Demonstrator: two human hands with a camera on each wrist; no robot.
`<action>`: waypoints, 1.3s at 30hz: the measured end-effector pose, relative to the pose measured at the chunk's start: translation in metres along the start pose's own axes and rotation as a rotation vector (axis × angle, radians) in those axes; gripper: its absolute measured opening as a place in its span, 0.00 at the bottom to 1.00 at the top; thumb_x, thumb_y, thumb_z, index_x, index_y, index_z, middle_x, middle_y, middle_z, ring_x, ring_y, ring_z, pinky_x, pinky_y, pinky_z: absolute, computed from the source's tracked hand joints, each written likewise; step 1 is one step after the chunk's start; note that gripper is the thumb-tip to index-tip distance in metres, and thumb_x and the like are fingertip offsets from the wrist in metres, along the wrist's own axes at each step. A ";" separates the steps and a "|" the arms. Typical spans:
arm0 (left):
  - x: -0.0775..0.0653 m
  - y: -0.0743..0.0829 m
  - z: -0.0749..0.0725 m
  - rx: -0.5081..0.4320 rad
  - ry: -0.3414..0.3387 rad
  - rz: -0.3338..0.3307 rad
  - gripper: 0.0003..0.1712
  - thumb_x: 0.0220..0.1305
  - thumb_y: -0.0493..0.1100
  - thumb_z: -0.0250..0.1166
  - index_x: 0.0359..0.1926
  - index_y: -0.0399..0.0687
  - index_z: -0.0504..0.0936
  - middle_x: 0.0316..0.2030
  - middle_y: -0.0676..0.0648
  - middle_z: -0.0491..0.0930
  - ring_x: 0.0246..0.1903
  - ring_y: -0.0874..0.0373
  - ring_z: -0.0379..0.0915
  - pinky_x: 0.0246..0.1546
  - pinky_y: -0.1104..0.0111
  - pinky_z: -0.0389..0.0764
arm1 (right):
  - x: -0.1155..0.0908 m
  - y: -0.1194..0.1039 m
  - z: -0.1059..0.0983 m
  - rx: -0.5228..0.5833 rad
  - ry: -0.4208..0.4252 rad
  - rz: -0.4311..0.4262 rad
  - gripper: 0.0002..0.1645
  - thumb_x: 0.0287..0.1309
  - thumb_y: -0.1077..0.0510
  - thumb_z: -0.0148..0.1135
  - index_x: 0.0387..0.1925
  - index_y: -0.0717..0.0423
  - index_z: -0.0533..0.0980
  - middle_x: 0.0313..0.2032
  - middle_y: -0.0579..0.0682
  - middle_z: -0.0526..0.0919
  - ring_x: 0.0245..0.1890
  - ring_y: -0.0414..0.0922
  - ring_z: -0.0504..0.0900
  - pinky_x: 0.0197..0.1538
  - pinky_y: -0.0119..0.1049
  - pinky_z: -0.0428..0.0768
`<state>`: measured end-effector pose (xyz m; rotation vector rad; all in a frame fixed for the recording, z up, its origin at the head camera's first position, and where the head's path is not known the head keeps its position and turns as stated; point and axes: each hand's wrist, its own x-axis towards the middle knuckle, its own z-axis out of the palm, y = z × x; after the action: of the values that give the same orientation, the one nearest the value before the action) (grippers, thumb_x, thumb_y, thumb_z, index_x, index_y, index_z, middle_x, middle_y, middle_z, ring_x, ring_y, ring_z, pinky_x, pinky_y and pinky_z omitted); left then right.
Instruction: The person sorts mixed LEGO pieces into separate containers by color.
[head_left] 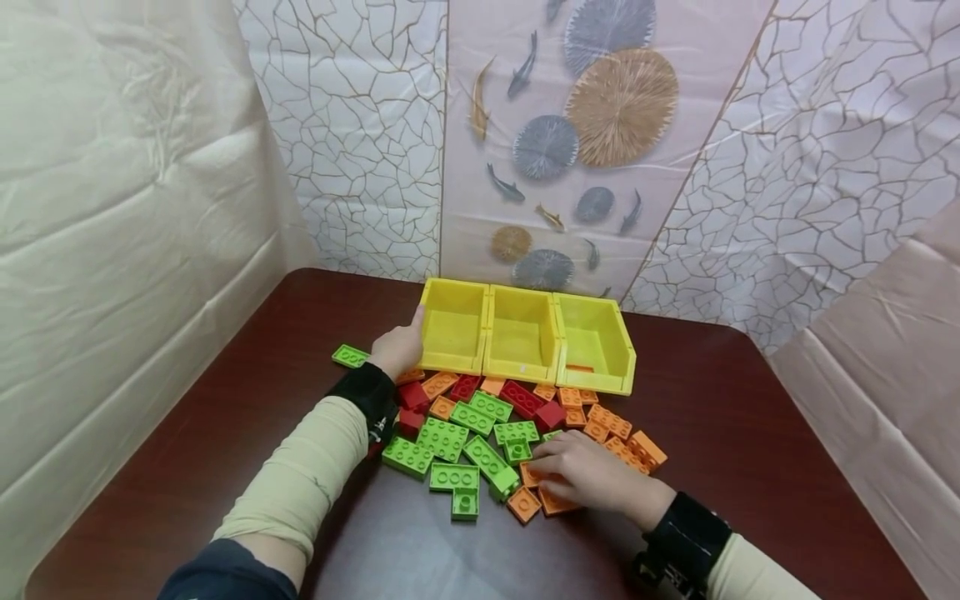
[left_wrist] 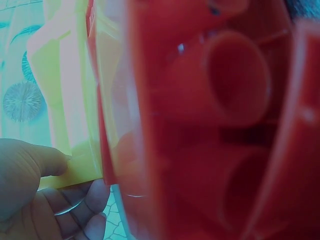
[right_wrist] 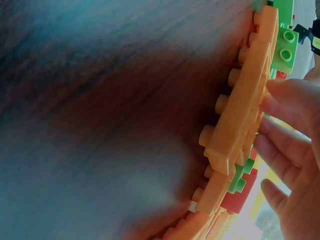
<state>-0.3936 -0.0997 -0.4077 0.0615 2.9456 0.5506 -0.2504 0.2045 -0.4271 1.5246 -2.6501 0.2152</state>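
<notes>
My left hand is at the left side of a row of three joined yellow bins. In the left wrist view its thumb lies on one side of the yellow wall and its fingers on the other, pinching the edge. A red brick fills much of that view, close to the camera. Over the near right part of the brick pile, my right hand reaches with loosely bent fingers. Its fingertips are right at an orange brick, without curling round it.
Green bricks, red bricks and orange bricks spread in front of the bins. A flat orange piece lies in the right bin. One green brick sits left of the left hand. A patterned cloth hangs behind the table.
</notes>
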 end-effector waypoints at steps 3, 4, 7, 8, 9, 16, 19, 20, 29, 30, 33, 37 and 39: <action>0.001 0.001 0.000 0.023 0.005 0.001 0.35 0.74 0.45 0.41 0.73 0.56 0.32 0.27 0.43 0.69 0.28 0.49 0.68 0.35 0.60 0.67 | 0.000 0.000 0.000 0.000 0.049 -0.002 0.15 0.55 0.54 0.65 0.44 0.52 0.82 0.42 0.46 0.81 0.43 0.43 0.76 0.47 0.41 0.73; 0.001 0.001 0.001 0.026 0.008 -0.003 0.35 0.74 0.45 0.42 0.73 0.56 0.33 0.27 0.43 0.69 0.27 0.49 0.68 0.35 0.60 0.67 | 0.000 0.000 -0.001 0.000 0.079 -0.003 0.16 0.54 0.54 0.66 0.45 0.53 0.81 0.42 0.46 0.80 0.43 0.43 0.76 0.46 0.41 0.73; 0.001 0.001 0.001 0.022 0.016 -0.005 0.36 0.74 0.45 0.43 0.73 0.56 0.34 0.27 0.43 0.69 0.28 0.48 0.68 0.35 0.60 0.67 | 0.001 0.003 -0.007 0.004 0.187 0.032 0.18 0.51 0.53 0.68 0.45 0.54 0.81 0.42 0.46 0.80 0.42 0.42 0.76 0.43 0.39 0.75; 0.001 0.000 0.002 0.018 0.017 -0.006 0.36 0.74 0.45 0.43 0.73 0.56 0.34 0.27 0.43 0.69 0.28 0.48 0.68 0.35 0.60 0.67 | 0.000 0.005 -0.010 0.007 0.229 0.054 0.20 0.50 0.53 0.69 0.45 0.55 0.81 0.43 0.47 0.80 0.42 0.43 0.77 0.42 0.39 0.75; 0.002 0.000 0.002 0.017 0.017 -0.006 0.35 0.74 0.45 0.43 0.73 0.56 0.34 0.27 0.43 0.69 0.28 0.48 0.68 0.35 0.60 0.67 | 0.000 0.007 -0.015 0.015 0.265 0.087 0.21 0.49 0.53 0.70 0.46 0.55 0.80 0.43 0.47 0.80 0.42 0.43 0.77 0.42 0.39 0.76; 0.004 -0.005 0.004 0.025 0.017 0.011 0.34 0.74 0.44 0.41 0.73 0.56 0.35 0.27 0.43 0.71 0.29 0.49 0.69 0.35 0.59 0.69 | 0.002 0.054 -0.051 0.025 0.355 0.451 0.24 0.55 0.56 0.65 0.53 0.59 0.75 0.50 0.56 0.76 0.45 0.52 0.78 0.43 0.47 0.77; 0.004 -0.006 0.005 0.020 0.018 0.003 0.34 0.74 0.44 0.41 0.73 0.57 0.35 0.27 0.43 0.71 0.28 0.49 0.69 0.34 0.59 0.69 | 0.005 0.082 -0.056 0.012 0.296 0.568 0.23 0.59 0.59 0.61 0.55 0.62 0.72 0.52 0.60 0.74 0.48 0.56 0.75 0.46 0.51 0.74; 0.004 -0.007 0.005 0.023 0.016 0.001 0.34 0.74 0.44 0.41 0.73 0.56 0.35 0.27 0.43 0.71 0.28 0.49 0.69 0.34 0.59 0.69 | 0.006 0.089 -0.055 0.009 0.272 0.591 0.23 0.59 0.60 0.60 0.56 0.62 0.72 0.52 0.61 0.73 0.49 0.57 0.74 0.47 0.52 0.73; 0.003 -0.006 0.005 0.044 0.015 0.000 0.34 0.74 0.45 0.41 0.73 0.57 0.35 0.27 0.43 0.72 0.29 0.49 0.70 0.34 0.60 0.69 | 0.020 0.131 -0.037 0.050 0.084 0.568 0.20 0.57 0.68 0.57 0.53 0.67 0.73 0.48 0.64 0.75 0.50 0.59 0.73 0.49 0.52 0.72; 0.003 -0.006 0.005 0.047 0.016 0.002 0.34 0.74 0.44 0.41 0.73 0.57 0.35 0.28 0.43 0.72 0.30 0.49 0.70 0.34 0.60 0.69 | 0.022 0.135 -0.035 0.067 0.065 0.565 0.20 0.57 0.69 0.57 0.53 0.68 0.73 0.48 0.64 0.76 0.50 0.59 0.73 0.49 0.52 0.72; 0.003 -0.005 0.004 0.033 0.016 0.001 0.33 0.74 0.45 0.41 0.73 0.56 0.35 0.28 0.43 0.72 0.30 0.49 0.70 0.35 0.60 0.69 | 0.027 0.144 -0.033 0.134 0.010 0.566 0.19 0.57 0.69 0.56 0.52 0.69 0.74 0.48 0.65 0.76 0.50 0.61 0.73 0.50 0.53 0.71; 0.004 -0.004 0.004 0.021 0.023 0.006 0.33 0.75 0.47 0.40 0.73 0.56 0.36 0.28 0.43 0.71 0.29 0.49 0.69 0.35 0.60 0.68 | 0.031 0.151 -0.032 0.232 -0.049 0.592 0.19 0.60 0.66 0.54 0.52 0.70 0.73 0.50 0.67 0.76 0.51 0.62 0.72 0.50 0.53 0.71; 0.005 -0.004 0.003 0.018 0.025 0.006 0.33 0.75 0.47 0.40 0.73 0.57 0.35 0.28 0.43 0.71 0.28 0.49 0.69 0.35 0.60 0.68 | 0.032 0.153 -0.032 0.277 -0.061 0.613 0.18 0.61 0.65 0.52 0.52 0.70 0.74 0.50 0.67 0.76 0.49 0.61 0.74 0.47 0.51 0.73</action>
<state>-0.3978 -0.1015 -0.4124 0.0664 2.9755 0.5292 -0.3987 0.2577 -0.4039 0.7159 -3.1643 0.5963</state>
